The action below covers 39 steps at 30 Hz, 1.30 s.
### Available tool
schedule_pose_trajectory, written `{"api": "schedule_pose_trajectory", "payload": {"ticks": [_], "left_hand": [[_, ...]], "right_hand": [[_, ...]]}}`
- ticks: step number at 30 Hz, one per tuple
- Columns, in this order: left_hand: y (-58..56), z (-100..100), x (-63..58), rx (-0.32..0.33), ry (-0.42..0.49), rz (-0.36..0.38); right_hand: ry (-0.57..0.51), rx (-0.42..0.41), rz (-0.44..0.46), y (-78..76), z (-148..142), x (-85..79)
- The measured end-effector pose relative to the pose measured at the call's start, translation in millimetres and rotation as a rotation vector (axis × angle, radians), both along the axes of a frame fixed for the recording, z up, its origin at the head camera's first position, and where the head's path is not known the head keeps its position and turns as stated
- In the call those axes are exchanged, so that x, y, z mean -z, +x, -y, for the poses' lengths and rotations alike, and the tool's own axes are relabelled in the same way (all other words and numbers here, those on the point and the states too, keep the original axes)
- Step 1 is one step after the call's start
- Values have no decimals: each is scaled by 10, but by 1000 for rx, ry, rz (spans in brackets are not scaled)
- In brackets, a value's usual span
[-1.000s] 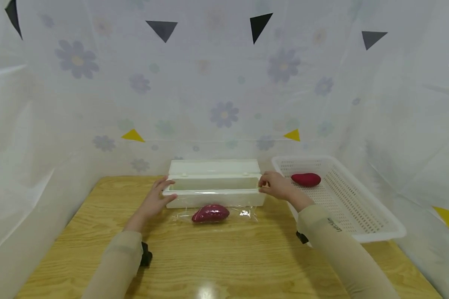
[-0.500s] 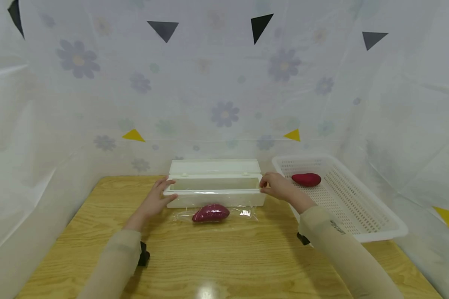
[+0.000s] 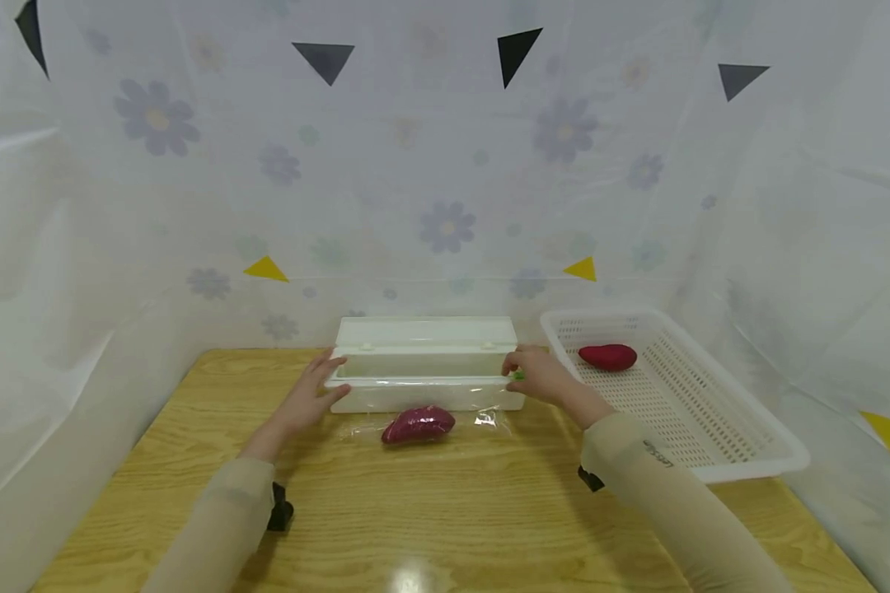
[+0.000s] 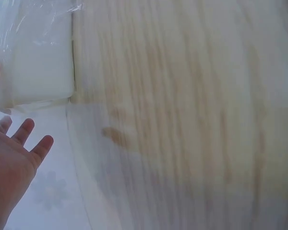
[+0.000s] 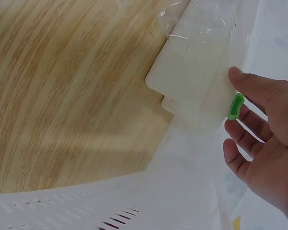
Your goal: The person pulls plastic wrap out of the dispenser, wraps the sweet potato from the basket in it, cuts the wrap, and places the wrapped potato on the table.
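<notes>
A white cling film dispenser lies lengthwise at the back of the table, its lid tipped back. Clear film spreads from its front over a purple-red sweet potato. My left hand holds the dispenser's left end, thumb at the front and fingers at the top edge. At the right end, my right hand pinches a small green slide cutter between thumb and fingers. In the left wrist view, the other fingers of my left hand are spread beyond the dispenser's end.
To the right stands a white perforated plastic basket with a second sweet potato inside. A wooden table carries everything. Behind it hangs a pale flowered curtain.
My right hand has shifted slightly left along the dispenser, and the green slide cutter now shows by its fingers. The left hand stays at the left end.
</notes>
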State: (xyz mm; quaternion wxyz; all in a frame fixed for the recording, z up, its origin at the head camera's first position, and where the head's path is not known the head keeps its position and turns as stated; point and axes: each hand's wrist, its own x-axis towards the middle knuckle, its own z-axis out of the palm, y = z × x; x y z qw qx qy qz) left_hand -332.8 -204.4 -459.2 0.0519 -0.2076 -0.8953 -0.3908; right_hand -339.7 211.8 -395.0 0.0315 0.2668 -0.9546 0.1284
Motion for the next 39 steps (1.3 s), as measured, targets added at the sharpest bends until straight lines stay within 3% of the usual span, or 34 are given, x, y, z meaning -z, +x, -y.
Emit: {"api": "schedule_pose_trajectory", "payload": {"ticks": [7, 18, 23, 32, 39], "left_hand": [[55, 8, -45, -10, 57, 22], [191, -106, -140, -123, 19, -108], [288, -141, -175, -149, 20, -106], [404, -107, -164, -95, 158, -13], [499, -68, -167, 14, 186, -33]], "right_hand": [[5, 7, -15, 20, 34, -23], [-33, -47, -63, 25, 19, -24], [-49, -87, -110, 46, 22, -32], [-31, -159, -147, 120, -12, -10], [-39, -239, -199, 232, -100, -23]]}}
